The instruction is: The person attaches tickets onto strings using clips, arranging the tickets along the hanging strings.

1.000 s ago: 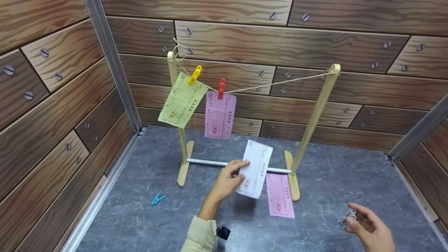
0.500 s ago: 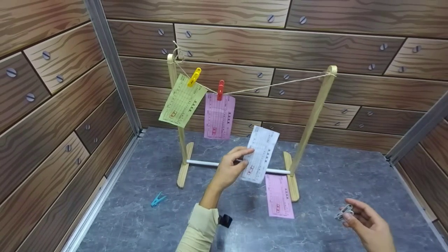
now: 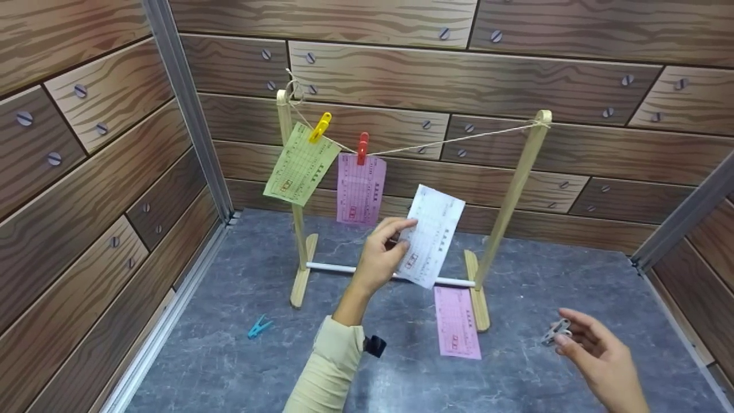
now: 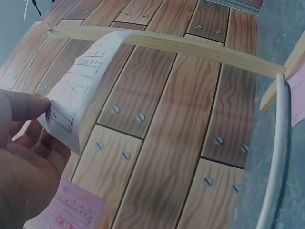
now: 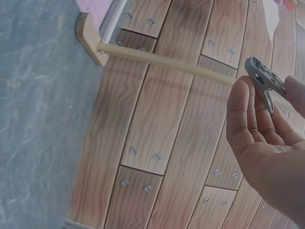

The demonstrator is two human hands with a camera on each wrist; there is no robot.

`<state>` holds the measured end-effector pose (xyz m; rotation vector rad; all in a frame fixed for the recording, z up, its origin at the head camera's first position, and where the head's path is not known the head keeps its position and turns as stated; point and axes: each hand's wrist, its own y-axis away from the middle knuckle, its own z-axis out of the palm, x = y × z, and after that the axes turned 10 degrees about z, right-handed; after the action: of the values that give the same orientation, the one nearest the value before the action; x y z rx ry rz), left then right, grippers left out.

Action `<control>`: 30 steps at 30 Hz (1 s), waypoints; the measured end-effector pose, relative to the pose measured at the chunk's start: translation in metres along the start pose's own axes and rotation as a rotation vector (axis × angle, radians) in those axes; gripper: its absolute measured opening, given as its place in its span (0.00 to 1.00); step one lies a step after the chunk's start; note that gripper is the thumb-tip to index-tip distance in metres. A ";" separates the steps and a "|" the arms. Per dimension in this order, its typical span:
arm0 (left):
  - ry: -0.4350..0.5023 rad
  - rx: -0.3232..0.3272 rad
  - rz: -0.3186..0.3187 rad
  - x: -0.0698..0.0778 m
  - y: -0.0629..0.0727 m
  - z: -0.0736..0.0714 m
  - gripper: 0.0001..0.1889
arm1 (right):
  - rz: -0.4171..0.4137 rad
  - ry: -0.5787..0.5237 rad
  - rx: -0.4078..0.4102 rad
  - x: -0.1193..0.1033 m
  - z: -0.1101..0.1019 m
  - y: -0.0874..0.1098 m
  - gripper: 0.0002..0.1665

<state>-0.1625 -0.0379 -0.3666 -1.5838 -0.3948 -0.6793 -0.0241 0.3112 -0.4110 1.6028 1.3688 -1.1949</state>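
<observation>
My left hand (image 3: 378,252) pinches a white printed slip (image 3: 434,235) by its left edge, thumb against fingers; the slip is raised in front of the rack, below the string (image 3: 453,140). In the left wrist view the slip (image 4: 78,86) bends a little. Over the table at the right, my right hand (image 3: 602,355) holds a grey metal clip (image 3: 555,332) between thumb and fingertips. The right wrist view shows the clip (image 5: 263,81) up close. From the string hang a green slip (image 3: 301,166) under a yellow clothespin (image 3: 321,127) and a pink slip (image 3: 360,192) under a red clothespin (image 3: 362,148).
The rack has two wooden posts (image 3: 513,198) joined by a white rod (image 3: 332,267). Another pink slip (image 3: 456,327) lies on the grey table (image 3: 229,378) by the right foot. A blue clothespin (image 3: 259,327) lies at the left. Wood-patterned walls (image 3: 367,69) enclose the table.
My left hand has lifted the white slip up and slightly to the right, toward the string. My right hand, still holding the metal clip, has risen a little and shifted slightly left.
</observation>
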 end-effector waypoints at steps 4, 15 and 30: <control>-0.026 0.021 0.023 0.003 -0.005 0.001 0.20 | -0.075 0.004 -0.005 -0.006 0.004 -0.002 0.24; -0.076 0.025 0.082 0.010 -0.018 0.000 0.23 | -0.211 0.074 0.013 -0.029 0.014 -0.010 0.25; -0.014 0.064 0.237 -0.018 -0.039 -0.007 0.22 | -0.384 0.092 -0.029 -0.080 0.028 -0.022 0.28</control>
<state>-0.2016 -0.0374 -0.3475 -1.5454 -0.2318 -0.4695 -0.0520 0.2632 -0.3430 1.4287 1.8033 -1.3235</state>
